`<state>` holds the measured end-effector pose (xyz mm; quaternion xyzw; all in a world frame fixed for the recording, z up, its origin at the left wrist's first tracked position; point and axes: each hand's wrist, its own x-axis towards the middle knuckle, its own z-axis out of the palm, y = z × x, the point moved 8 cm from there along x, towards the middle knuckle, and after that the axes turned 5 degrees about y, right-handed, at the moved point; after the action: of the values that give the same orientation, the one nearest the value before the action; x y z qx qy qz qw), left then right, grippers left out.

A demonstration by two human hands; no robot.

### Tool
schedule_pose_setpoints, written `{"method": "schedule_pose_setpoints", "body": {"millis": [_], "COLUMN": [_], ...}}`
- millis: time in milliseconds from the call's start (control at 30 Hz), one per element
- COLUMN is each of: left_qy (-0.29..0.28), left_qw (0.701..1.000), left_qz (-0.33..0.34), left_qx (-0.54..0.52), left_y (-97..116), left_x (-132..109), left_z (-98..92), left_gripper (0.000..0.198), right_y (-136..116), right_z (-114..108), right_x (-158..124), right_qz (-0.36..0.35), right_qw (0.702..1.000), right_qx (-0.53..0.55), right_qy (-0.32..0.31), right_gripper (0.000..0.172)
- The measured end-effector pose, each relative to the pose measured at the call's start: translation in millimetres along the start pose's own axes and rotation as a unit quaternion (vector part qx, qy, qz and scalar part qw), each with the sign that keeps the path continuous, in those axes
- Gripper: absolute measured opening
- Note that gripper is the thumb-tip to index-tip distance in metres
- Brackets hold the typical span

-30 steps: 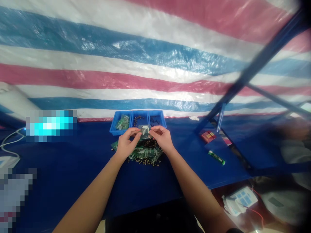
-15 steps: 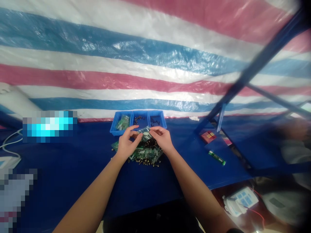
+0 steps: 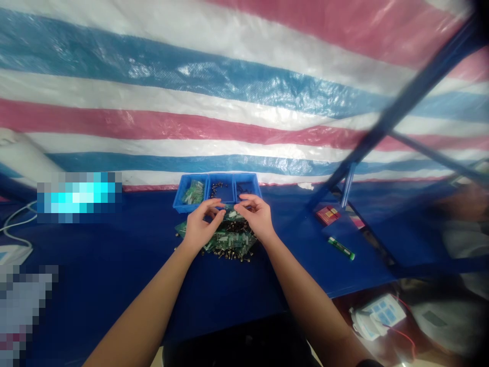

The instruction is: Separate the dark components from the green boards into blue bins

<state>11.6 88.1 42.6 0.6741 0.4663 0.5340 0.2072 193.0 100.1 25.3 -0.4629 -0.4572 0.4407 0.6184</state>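
Observation:
My left hand (image 3: 204, 226) and my right hand (image 3: 259, 218) face each other above a heap on the blue table. Between their fingertips is a small clear plastic bag (image 3: 229, 207) with something green in it, partly hidden. Both hands are closed, thumbs towards the bag, and the right fingers are more bent. Under them lies a pile of green-and-white bagged pieces (image 3: 229, 243), perhaps small circuit boards. Small brass-coloured parts (image 3: 231, 255) with round heads lie along its front edge and dark ones in its middle.
Behind my hands stands a three-part blue tray (image 3: 184, 208), with bagged green pieces left and small metal parts in the others. To the right lie a red box (image 3: 327, 215) and a green tube (image 3: 341, 248). A blue metal frame (image 3: 367, 140) slants up at right, near a blurred person.
My right fingers have lifted and curled more, and the knuckles sit slightly higher. The bag between the hands sits lower and shows less. My left hand has barely moved.

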Motion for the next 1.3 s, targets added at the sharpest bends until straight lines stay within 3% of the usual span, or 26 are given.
{"method": "schedule_pose_setpoints", "body": {"millis": [133,267,400,533,633,767,900,1067,1300], "left_qy": [-0.025,-0.001,0.036,0.039,0.017,-0.024,0.012,0.021,0.007], "left_qw": [0.999,0.998,0.999,0.999,1.0,0.999,1.0,0.998,1.0], "left_qz": [0.03,0.059,0.014,-0.016,-0.01,0.026,0.013,-0.058,-0.008], "left_qx": [0.014,0.031,0.028,0.022,0.005,0.002,0.008,-0.024,0.015], "left_y": [5,8,-1,-7,-4,4,0,-12,-3], "left_x": [0,2,2,-1,-2,-2,-1,-2,0], "left_z": [4.0,-1.7,-8.3,-7.4,-4.2,0.0,-3.6,-1.3,-2.6], "left_gripper": [0.022,0.019,0.019,0.02,0.023,0.026,0.023,0.047,0.031], "right_y": [2,2,8,14,14,12,10,16,13], "right_z": [4,7,3,6,6,2,2,7,7], "right_x": [-2,-2,0,0,0,1,0,-1,-1], "right_qz": [-0.002,-0.001,0.022,0.057,0.062,0.039,0.022,0.056,0.019], "right_qw": [1.0,1.0,0.999,0.997,0.998,0.999,1.0,0.998,0.998], "right_qx": [0.004,0.005,-0.043,-0.033,-0.011,-0.013,0.004,-0.011,-0.038], "right_qy": [-0.021,-0.029,-0.009,-0.032,-0.032,-0.015,-0.011,-0.038,-0.037], "right_gripper": [0.04,0.041,0.034,0.041,0.044,0.033,0.032,0.032,0.024]}}
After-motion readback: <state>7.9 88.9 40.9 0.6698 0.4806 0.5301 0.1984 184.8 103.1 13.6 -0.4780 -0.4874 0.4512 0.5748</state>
